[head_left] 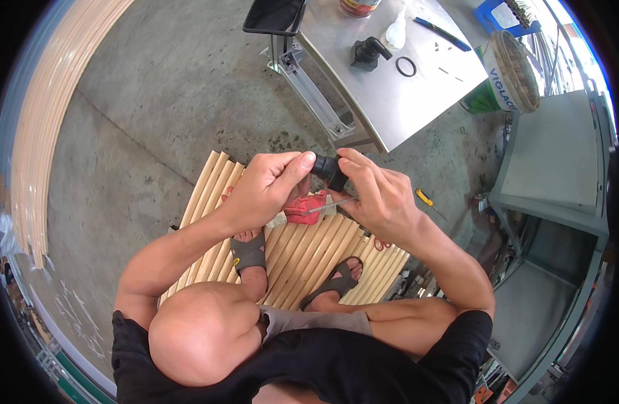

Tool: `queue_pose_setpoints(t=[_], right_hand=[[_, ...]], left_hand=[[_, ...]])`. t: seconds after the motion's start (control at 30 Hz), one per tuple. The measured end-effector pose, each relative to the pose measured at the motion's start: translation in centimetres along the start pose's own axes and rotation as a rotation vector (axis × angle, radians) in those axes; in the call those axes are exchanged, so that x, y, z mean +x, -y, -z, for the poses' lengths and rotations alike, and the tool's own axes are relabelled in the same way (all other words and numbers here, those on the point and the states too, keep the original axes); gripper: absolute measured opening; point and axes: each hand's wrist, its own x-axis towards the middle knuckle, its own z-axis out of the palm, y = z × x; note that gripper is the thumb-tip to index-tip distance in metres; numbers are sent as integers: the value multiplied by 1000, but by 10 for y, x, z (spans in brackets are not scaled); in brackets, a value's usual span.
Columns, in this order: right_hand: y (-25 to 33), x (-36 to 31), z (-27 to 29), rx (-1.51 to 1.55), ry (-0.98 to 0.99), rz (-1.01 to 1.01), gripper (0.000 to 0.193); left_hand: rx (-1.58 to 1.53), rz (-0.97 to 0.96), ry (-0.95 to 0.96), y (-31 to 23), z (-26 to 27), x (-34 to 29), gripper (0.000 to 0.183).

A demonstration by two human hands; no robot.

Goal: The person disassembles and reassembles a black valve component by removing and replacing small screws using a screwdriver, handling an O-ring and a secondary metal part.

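Note:
Both hands hold a black cylindrical plastic fitting (331, 172) in front of my knees. My left hand (272, 185) is closed on its left end, thumb along the top. The fingers of my right hand (380, 192) wrap round its right end. A thin metal rod (333, 205) sticks out leftward from under the right hand; its other end is hidden in the palm. Below the hands lies a red object (305, 209), partly covered by the fingers. On the metal table (417, 111) ahead stands a similar black fitting (368, 54), with a black ring (406, 66) beside it.
The table also bears a white bottle (395, 34), a dark blue pen (442, 34) and a can (358, 7). Cream-coloured tubes (289, 259) lie under my feet. A yellow-handled screwdriver (425, 198) is on the floor at right, near a grey metal cabinet (552, 155). A bucket (515, 74) stands behind.

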Motion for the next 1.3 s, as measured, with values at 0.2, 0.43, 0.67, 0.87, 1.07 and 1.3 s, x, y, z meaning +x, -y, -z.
queue_pose_setpoints(t=[0.2,0.43,0.67,0.87,1.07,1.3], right_hand=[[2,5,13,69,33,-91,51],[7,14,22,215,-26,-156,47],[11,14,19,455,9,-354,48],[8,9,12,315,18,-247,49],[2,6,8,-96,14,114,37],[0,4,8,-180,17,144,37]], left_hand=[[-47,44,63,-6,6,1,45],[160,-159,142,-8,22,0,21],[342,-401,146,6,29,2,19],[135,-218,144,11,27,3,37],[-230,112,80,12,9,7,41],[-279,261,106,5,10,12,43]])
